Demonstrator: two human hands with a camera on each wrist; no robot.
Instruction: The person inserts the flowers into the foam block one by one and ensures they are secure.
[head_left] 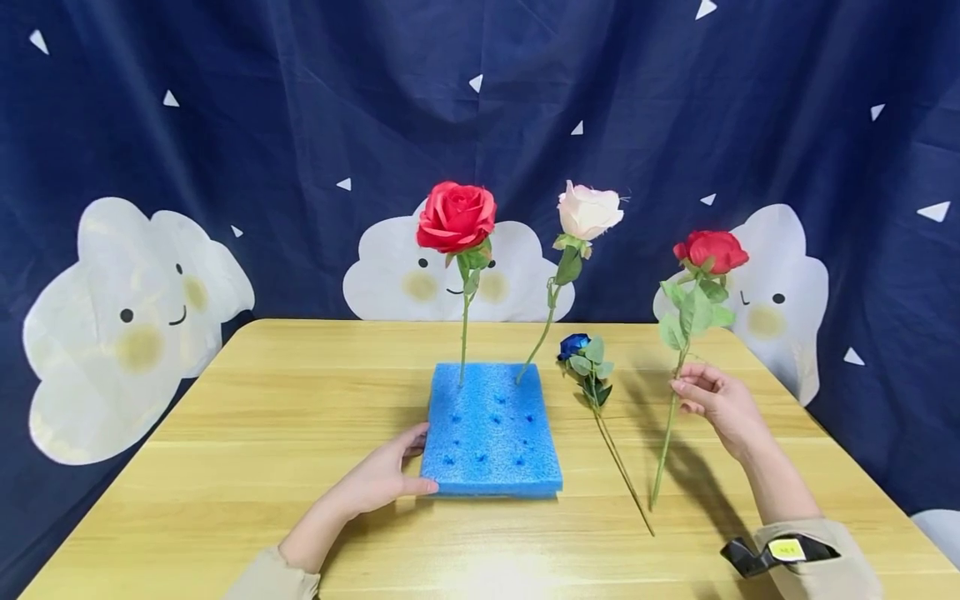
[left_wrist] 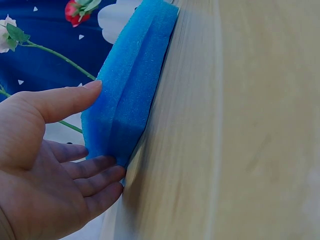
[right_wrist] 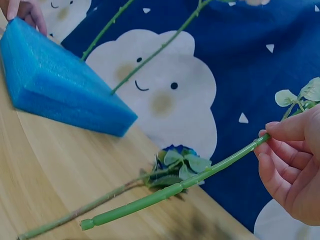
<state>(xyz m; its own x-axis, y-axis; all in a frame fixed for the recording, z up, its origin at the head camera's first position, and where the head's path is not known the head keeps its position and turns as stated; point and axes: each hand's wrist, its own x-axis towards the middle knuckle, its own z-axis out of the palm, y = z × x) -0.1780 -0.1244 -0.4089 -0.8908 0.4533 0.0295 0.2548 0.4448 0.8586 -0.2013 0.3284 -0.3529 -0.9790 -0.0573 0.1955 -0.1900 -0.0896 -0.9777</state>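
My left hand (head_left: pixel 378 477) rests against the near left corner of a blue foam block (head_left: pixel 491 433), its thumb (left_wrist: pixel 75 100) at the top edge and the other fingers lying loosely along the side. A red rose (head_left: pixel 456 218) and a pale pink rose (head_left: pixel 588 212) stand in the block's far end, and several small holes dot its top. Off to the right, my right hand (head_left: pixel 720 408) pinches the green stem (right_wrist: pixel 200 176) of a second red rose (head_left: pixel 712 252) between thumb and fingers. That rose is upright, bloom on top, with the bare stem end pointing down.
A blue rose (head_left: pixel 574 347) lies on the wooden table (head_left: pixel 300 400) between the block and my right hand, its stem slanting toward me. Behind the table hangs a dark blue curtain (head_left: pixel 300 108) with white clouds. A black strap (head_left: pixel 750 557) circles the right wrist.
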